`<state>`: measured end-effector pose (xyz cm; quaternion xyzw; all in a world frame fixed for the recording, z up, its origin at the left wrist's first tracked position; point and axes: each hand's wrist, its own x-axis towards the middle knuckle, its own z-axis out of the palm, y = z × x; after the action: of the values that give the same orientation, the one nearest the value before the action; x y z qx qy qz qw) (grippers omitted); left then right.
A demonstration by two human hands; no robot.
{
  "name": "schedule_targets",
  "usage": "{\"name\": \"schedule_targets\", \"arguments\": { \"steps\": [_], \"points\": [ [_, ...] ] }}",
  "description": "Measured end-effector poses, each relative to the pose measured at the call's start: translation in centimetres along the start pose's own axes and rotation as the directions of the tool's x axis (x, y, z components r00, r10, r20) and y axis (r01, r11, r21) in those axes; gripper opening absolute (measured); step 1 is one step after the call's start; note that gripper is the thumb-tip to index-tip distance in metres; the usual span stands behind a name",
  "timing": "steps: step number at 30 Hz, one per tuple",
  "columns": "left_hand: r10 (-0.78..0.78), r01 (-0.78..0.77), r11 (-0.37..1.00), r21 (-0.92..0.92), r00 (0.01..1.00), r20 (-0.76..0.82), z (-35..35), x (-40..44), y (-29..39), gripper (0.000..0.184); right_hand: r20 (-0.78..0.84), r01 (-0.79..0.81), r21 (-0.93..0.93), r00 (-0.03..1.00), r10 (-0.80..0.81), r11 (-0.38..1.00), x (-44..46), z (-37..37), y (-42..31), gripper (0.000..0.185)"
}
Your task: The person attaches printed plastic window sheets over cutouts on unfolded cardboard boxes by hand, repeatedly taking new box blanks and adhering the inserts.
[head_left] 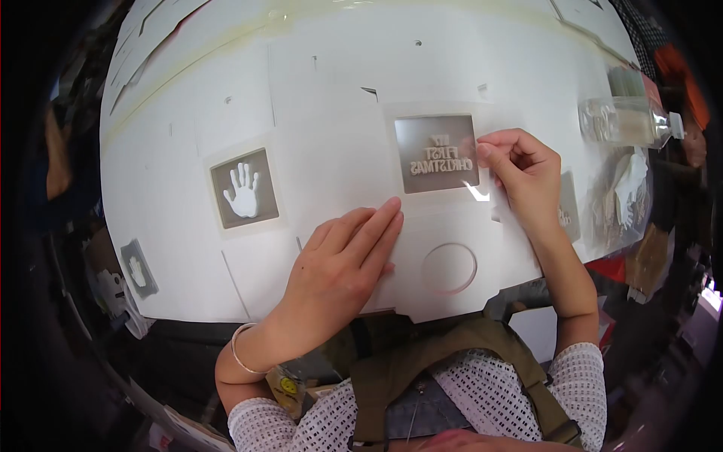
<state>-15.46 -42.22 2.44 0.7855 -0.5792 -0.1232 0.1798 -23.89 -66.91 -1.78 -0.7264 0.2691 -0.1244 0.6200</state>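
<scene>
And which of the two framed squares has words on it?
The framed square nearest the right hand; its words look backwards. The other square shows a white handprint.

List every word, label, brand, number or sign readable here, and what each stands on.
"MY FIRST CHRISTMAS": on the grey square by the right hand; the letters look doubled, perhaps reversed.
Unreadable: pale marks on the partly hidden grey piece, too blurred.
Unclear: a face-like mark on the small yellow patch.
No brand or number is legible.
</scene>
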Motion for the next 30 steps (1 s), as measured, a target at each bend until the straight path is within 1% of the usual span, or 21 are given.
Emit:
{"name": "schedule_targets", "arguments": {
  "steps": [1, 3, 5, 7, 10, 12, 14, 15, 17, 18, 19, 20, 21, 23, 24, 25, 26, 27, 28, 29, 30],
  "points": [
    [0.006, -0.006, 1.0, -0.004, 1.0, 0.005, 0.1, 0.1, 0.0, 0.05, -0.012, 0.013, -0.015, 1.0, -0.013, 1.0, -0.1, 0.1, 0.0, 0.007],
    [0.009, -0.009, 0.998, 0.066, 1.0, 0.005, 0.2, 0.2, 0.0, 0.051, -0.019, 0.003, -0.001, 1.0, -0.003, 1.0, -0.3, 0.3, 0.0, 0.007],
    [0.007, -0.008, 0.998, 0.065, 1.0, 0.014, 0.1, 0.4, 0.2, 0.051, -0.039, -0.002, -0.003, 0.999, 0.002, 1.0, -0.2, 0.0, 0.2, 0.006],
    [0.003, -0.004, 0.998, 0.066, 1.0, 0.022, 0.1, 0.5, 0.3, 0.051, 0.01, 0.187, -0.078, 0.982, -0.187, 0.979, 0.0, -0.2, 1.1, 0.007],
    [-0.009, 0.006, 0.997, 0.082, 1.0, 0.03, 0.1, 0.7, 0.5, 0.051, 0.002, 0.217, -0.118, 0.976, -0.219, 0.969, 0.0, 0.0, 0.7, 0.009],
    [-0.058, 0.056, 0.998, 0.04, 0.998, 0.038, 0.0, 0.8, 0.7, 0.056, -0.002, 0.234, -0.126, 0.972, -0.237, 0.964, 0.0, 0.1, 0.7, 0.009],
    [-0.054, 0.052, 0.998, 0.041, 0.998, 0.034, -0.1, 0.8, 0.7, 0.056, -0.013, 0.237, -0.202, 0.97, -0.244, 0.95, 0.1, 0.2, 0.6, 0.009],
    [-0.051, 0.05, 0.998, 0.044, 0.998, 0.029, -0.1, 0.7, 0.7, 0.055, -0.015, 0.24, -0.198, 0.969, -0.248, 0.95, 0.1, 0.1, 0.6, 0.009],
    [-0.038, 0.038, 0.998, 0.041, 0.999, 0.021, 0.0, 0.6, 0.7, 0.055, -0.003, 0.291, -0.344, 0.951, -0.311, 0.893, 0.1, 0.2, 0.6, 0.022],
    [-0.028, 0.028, 0.999, 0.036, 1.0, 0.01, 0.0, 0.6, 0.6, 0.055, -0.005, 0.303, -0.338, 0.946, -0.324, 0.891, 0.1, 0.2, 0.5, 0.022],
    [-0.029, 0.029, 0.998, 0.053, 1.0, 0.001, 0.0, 0.6, 0.6, 0.055, -0.04, 0.306, -0.366, 0.938, -0.343, 0.879, 0.1, 0.4, 0.3, 0.028],
    [-0.026, 0.025, 0.999, 0.038, 1.0, 0.012, -0.1, 0.7, 0.7, 0.054, -0.071, 0.314, -0.391, 0.927, -0.368, 0.865, 0.1, 0.7, 0.0, 0.035],
    [-0.029, 0.029, 0.999, 0.031, 0.999, 0.018, -0.1, 0.7, 0.7, 0.053, -0.062, 0.346, -0.375, 0.916, -0.396, 0.86, -0.1, 0.7, -0.1, 0.035],
    [0.017, -0.016, 1.0, -0.024, 0.999, 0.028, -0.7, 0.5, 0.2, 0.047, -0.077, 0.339, -0.409, 0.912, -0.403, 0.847, -0.1, 0.6, 0.0, 0.04],
    [0.012, -0.005, 0.986, -0.168, 0.999, 0.041, -1.2, 0.5, -0.5, 0.045, -0.08, 0.341, -0.397, 0.912, -0.402, 0.852, -0.1, 0.4, 0.3, 0.036],
    [0.01, 0.004, 0.951, -0.309, 0.999, 0.044, -1.8, 0.5, -1.6, 0.042, -0.079, 0.344, -0.385, 0.912, -0.402, 0.856, -0.1, 0.2, 0.5, 0.033],
    [-0.098, 0.097, 0.869, -0.485, 0.995, 0.024, -2.2, 0.1, -3.5, 0.04, -0.085, 0.349, -0.336, 0.914, -0.397, 0.875, -0.2, 0.1, 0.0, 0.03],
    [-0.192, 0.158, 0.74, -0.654, 0.981, 0.019, -3.1, -0.2, -5.2, 0.039, -0.091, 0.341, -0.294, 0.92, -0.382, 0.893, -0.5, -0.2, -0.4, 0.027],
    [-0.418, 0.337, 0.566, -0.753, 0.904, 0.09, -5.3, 0.1, -6.5, 0.037, -0.093, 0.34, -0.198, 0.927, -0.363, 0.919, -0.6, -0.5, -0.3, 0.023],
    [-0.52, 0.222, 0.412, -0.884, 0.854, -0.028, -5.3, 0.1, -9.9, 0.038, -0.093, 0.328, -0.107, 0.937, -0.337, 0.939, -0.5, -0.9, -0.2, 0.02],
    [-0.623, 0.007, 0.169, -0.986, 0.776, -0.101, -6.3, 0.4, -12.7, 0.038, -0.08, 0.348, -0.099, 0.931, -0.356, 0.932, -0.4, -1.0, -0.3, 0.02]
  ]
}}
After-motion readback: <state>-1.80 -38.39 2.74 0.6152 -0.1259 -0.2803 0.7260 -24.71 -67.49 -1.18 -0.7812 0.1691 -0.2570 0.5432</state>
